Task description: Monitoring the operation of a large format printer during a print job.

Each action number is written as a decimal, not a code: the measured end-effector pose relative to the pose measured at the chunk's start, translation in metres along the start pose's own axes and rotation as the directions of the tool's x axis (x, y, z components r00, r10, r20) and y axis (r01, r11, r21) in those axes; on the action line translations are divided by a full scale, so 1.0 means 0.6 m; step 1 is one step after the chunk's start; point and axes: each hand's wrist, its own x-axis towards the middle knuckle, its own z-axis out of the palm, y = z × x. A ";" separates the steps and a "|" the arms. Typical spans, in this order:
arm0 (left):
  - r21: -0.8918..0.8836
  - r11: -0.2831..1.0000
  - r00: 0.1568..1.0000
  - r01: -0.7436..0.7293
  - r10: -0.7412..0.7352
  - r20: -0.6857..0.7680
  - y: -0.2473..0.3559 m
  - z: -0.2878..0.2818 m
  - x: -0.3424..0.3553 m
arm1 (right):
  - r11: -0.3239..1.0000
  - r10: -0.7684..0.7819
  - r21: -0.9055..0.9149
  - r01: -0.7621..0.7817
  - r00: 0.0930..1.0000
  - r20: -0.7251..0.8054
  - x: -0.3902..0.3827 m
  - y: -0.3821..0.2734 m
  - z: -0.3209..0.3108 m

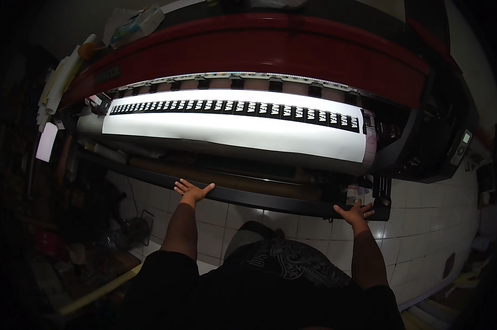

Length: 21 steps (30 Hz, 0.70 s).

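A wide-format printer with a red cover stretches across the view in front of me. Out of it comes a white printed sheet, brightly lit, with a row of black rectangles bearing white lettering. Below the sheet runs a long dark bar along the printer's front. My left hand rests on this bar left of the middle, fingers spread. Near the bar's right end my right hand lies on it, its fingers also apart. Neither hand holds anything, and both are away from the sheet.
At the right end sits a dark control panel with a small lit screen. Paper rolls stand at the far left, and a clear plastic bag lies on the printer top. White floor tiles show below. The lower left is cluttered and dark.
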 end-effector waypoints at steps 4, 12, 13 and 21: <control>0.014 1.000 1.000 0.007 -0.008 0.023 0.007 -0.005 -0.003 | 0.999 -0.023 -0.025 0.023 1.000 -0.003 0.010 0.006 0.003; 0.053 0.998 0.999 0.026 -0.028 0.026 0.005 -0.004 0.001 | 1.000 0.009 -0.027 -0.010 1.000 -0.026 -0.001 0.001 0.002; 0.056 0.998 0.999 0.031 -0.032 0.022 0.004 -0.003 0.002 | 1.000 0.012 -0.024 -0.013 1.000 -0.024 0.000 0.001 0.003; 0.076 0.997 1.000 0.016 -0.015 -0.008 -0.003 0.003 0.011 | 0.999 0.011 -0.031 -0.012 1.000 -0.022 0.009 0.005 0.009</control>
